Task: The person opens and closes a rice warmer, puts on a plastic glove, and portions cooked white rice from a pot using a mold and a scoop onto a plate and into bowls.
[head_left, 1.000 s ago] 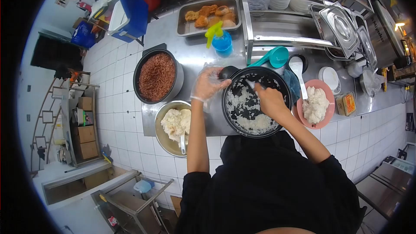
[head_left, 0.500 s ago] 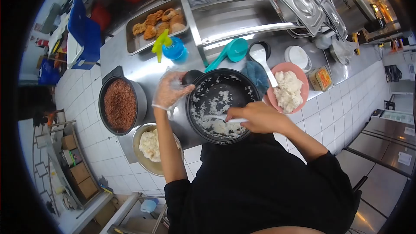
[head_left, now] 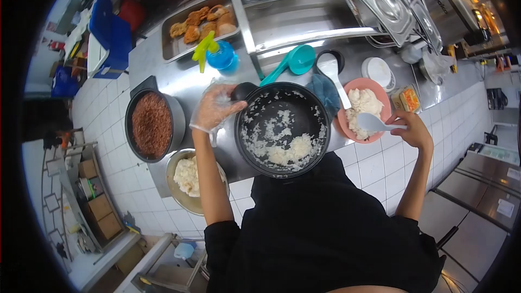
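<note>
My left hand (head_left: 216,107), in a clear plastic glove, grips the handle side of a black rice pot (head_left: 244,146), which tilts towards me. White rice (head_left: 296,149) is gathered low in the pot, with grains stuck to its base and walls. My right hand (head_left: 415,130) is closed round the handle of a pale rice paddle (head_left: 369,122). The paddle's blade is at the mound of white rice (head_left: 363,103) on a pink plate (head_left: 386,97), right of the pot. Whether the blade carries rice is hidden.
Left stand a pot of reddish-brown rice (head_left: 149,125) and a metal bowl (head_left: 190,201) of white rice. Behind are a tray of fried pieces (head_left: 168,54), a blue spray bottle (head_left: 222,57), a teal ladle (head_left: 301,59), a white paddle (head_left: 336,78), a cloth (head_left: 324,95) and a tub (head_left: 377,70).
My right hand has moved right with the rice paddle, out of the black pot and over to the pink plate. My left hand stays at the pot's handle side.
</note>
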Available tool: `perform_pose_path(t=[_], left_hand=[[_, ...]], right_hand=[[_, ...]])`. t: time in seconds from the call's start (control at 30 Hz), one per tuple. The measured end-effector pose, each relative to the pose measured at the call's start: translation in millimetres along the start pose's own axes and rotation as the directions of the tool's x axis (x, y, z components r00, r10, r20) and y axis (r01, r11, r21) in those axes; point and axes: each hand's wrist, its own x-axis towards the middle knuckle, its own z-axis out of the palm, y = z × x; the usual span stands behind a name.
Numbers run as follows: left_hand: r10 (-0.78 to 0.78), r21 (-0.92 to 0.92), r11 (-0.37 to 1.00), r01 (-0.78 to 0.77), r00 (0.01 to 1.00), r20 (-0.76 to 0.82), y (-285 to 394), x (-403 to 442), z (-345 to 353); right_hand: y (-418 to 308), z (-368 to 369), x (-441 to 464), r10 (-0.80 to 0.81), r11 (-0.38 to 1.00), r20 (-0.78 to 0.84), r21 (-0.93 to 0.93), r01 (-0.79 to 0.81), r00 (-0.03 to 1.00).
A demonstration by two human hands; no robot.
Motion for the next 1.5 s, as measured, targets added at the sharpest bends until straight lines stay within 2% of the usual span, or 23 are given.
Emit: perform_pose_path(t=[0.1, 0.2, 0.3, 0.37, 0.43, 0.53, 0.63, 0.7, 0.73, 0.83, 0.87, 0.97, 1.07, 1.17, 1.2, 1.3, 1.5], left_hand=[[-0.004, -0.049, 0.999, 0.005, 1.0, 0.01, -1, -2, -1], [0.017, -0.123, 0.992, -0.018, 1.0, -0.012, -14, -3, 5], [0.004, -0.234, 0.972, -0.007, 1.0, -0.012, -17, -2, 8], [-0.012, -0.236, 0.972, 0.005, 1.0, -0.028, -26, -1, 12], [0.001, -0.241, 0.97, -0.011, 0.999, -0.041, -26, -2, 13], [0.023, -0.255, 0.966, -0.049, 0.994, -0.102, -31, -2, 17], [0.049, -0.28, 0.956, -0.084, 0.99, -0.132, -33, -4, 19], [0.057, -0.288, 0.953, -0.094, 0.989, -0.135, -35, -4, 20], [0.056, -0.286, 0.954, -0.093, 0.989, -0.135, -36, -3, 20], [0.063, -0.281, 0.954, -0.103, 0.987, -0.147, -35, -3, 19], [0.071, -0.277, 0.954, -0.11, 0.986, -0.149, -34, -4, 18], [0.044, -0.322, 0.942, -0.094, 0.986, -0.159, -39, -3, 23], [0.032, -0.317, 0.945, -0.081, 0.987, -0.157, -40, -2, 23], [0.042, -0.295, 0.951, -0.089, 0.986, -0.164, -37, -2, 22], [0.046, -0.296, 0.95, -0.096, 0.984, -0.17, -38, -1, 23], [0.047, -0.298, 0.949, -0.098, 0.984, -0.174, -39, -2, 24], [0.065, -0.267, 0.957, -0.113, 0.981, -0.181, -36, 0, 23]], right_hand=[[-46, -12, -7, -0.068, 0.99, 0.047, -0.117, 0.073, 0.997], [-117, -24, -13, -0.316, 0.935, 0.094, -0.137, 0.327, 0.944], [-164, 16, 26, -0.555, 0.796, 0.177, -0.17, 0.581, 0.813], [-163, 76, 65, -0.555, 0.74, 0.154, -0.357, 0.57, 0.817], [-165, 126, 103, -0.543, 0.731, 0.136, -0.407, 0.547, 0.828], [-190, 151, 118, -0.547, 0.661, 0.307, -0.412, 0.627, 0.779], [-202, 183, 91, -0.588, 0.473, 0.512, -0.411, 0.779, 0.627], [-203, 195, 72, -0.499, 0.456, 0.716, -0.261, 0.851, 0.487], [-204, 196, 62, -0.462, 0.477, 0.752, -0.238, 0.846, 0.471], [-197, 187, 85, -0.4, 0.565, 0.765, -0.228, 0.793, 0.505], [-200, 178, 97, -0.426, 0.655, 0.699, -0.2, 0.729, 0.575], [-205, 164, 122, -0.347, 0.64, 0.651, -0.363, 0.678, 0.676], [-209, 178, 118, -0.305, 0.271, 0.619, -0.672, 0.689, 0.724], [-189, 217, 104, -0.638, 0.092, 0.549, -0.642, 0.761, 0.54], [-192, 218, 99, -0.591, 0.101, 0.61, -0.594, 0.798, 0.528], [-196, 214, 102, -0.561, 0.233, 0.636, -0.492, 0.839, 0.53], [-186, 187, 100, -0.545, 0.411, 0.634, -0.368, 0.834, 0.549]])
